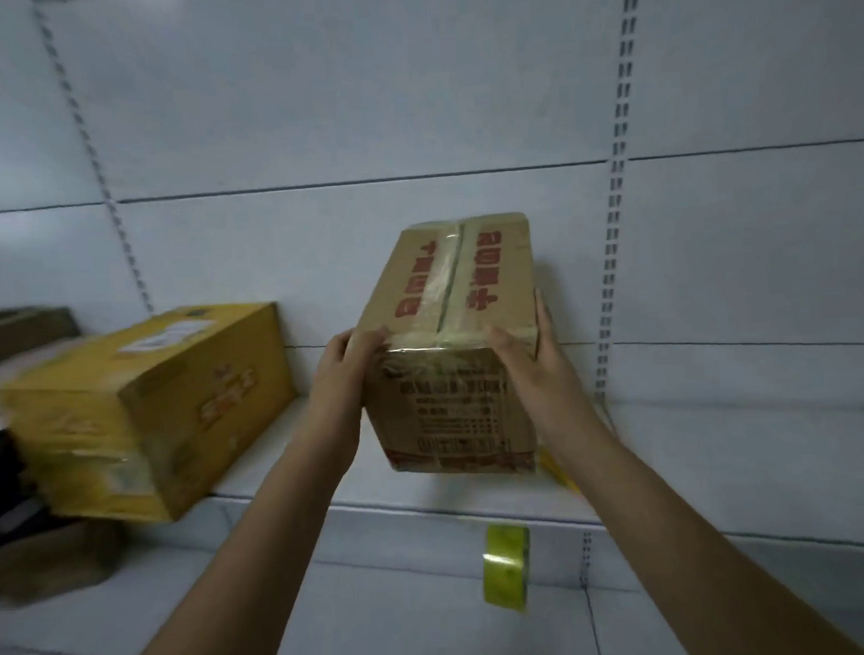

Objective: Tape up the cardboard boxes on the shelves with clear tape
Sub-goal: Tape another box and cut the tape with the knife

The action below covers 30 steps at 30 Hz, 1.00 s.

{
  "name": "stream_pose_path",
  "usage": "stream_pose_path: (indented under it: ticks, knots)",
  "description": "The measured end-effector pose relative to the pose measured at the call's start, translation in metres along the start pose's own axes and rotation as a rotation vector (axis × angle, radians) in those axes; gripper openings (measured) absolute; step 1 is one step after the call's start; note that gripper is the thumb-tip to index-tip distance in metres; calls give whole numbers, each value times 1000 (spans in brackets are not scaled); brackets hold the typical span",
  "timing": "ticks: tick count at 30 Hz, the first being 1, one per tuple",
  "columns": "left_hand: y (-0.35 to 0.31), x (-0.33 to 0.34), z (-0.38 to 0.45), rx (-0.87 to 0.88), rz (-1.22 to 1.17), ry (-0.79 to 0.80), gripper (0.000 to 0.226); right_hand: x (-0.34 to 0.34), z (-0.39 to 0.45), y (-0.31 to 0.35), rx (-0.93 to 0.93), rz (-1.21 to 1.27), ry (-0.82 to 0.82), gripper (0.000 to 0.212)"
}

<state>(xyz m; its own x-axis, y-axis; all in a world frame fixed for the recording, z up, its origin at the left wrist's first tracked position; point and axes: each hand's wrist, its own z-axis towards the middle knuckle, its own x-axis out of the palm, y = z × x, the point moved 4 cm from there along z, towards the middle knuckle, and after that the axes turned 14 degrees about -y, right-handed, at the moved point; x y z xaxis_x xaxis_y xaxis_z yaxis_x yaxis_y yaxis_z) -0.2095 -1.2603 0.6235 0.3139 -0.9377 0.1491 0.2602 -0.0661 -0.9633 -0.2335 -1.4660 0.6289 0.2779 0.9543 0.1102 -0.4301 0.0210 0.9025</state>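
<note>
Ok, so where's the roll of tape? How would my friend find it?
Start at the white shelf where two hands hold a brown cardboard box. Look just under that shelf's front edge, below the right forearm. The tape roll sits there on the lower level, standing on its edge. It is small, round and shiny yellow-green, unlike the big yellow box to the left.

A pale grey metal shelf point(429, 507) runs across a slotted back panel. A brown cardboard box point(451, 341) with red lettering and clear tape along its top seam sits on it, one end overhanging the front edge. Left of that box, apart from it, a yellow cardboard box point(149, 412) lies angled on the shelf. A lower shelf point(335, 628) below the brown box carries a roll of tape point(505, 566).
</note>
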Motion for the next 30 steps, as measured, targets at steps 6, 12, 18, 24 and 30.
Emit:
stream_pose_path:
  ticks: [6, 12, 18, 24, 30]
  knots:
    - [10, -134, 26, 91, 239, 111, 72, 124, -27, -35, 31, -48, 111, 88]
    - [18, -188, 66, 295, 629, 105, 99, 184, -42, -84, -18, -185, 210, 98]
    - [13, -213, 90, 997, 1428, -187, 57, 216, -18, -107, -136, -430, 297, 89]
    - [27, -228, 125, 684, 1616, -169, 75, 251, 10, -121, -117, -486, 343, 102]
    - [24, -222, 124, 627, 1671, -157, 74, 252, 6, -125, -110, -510, 374, 123]
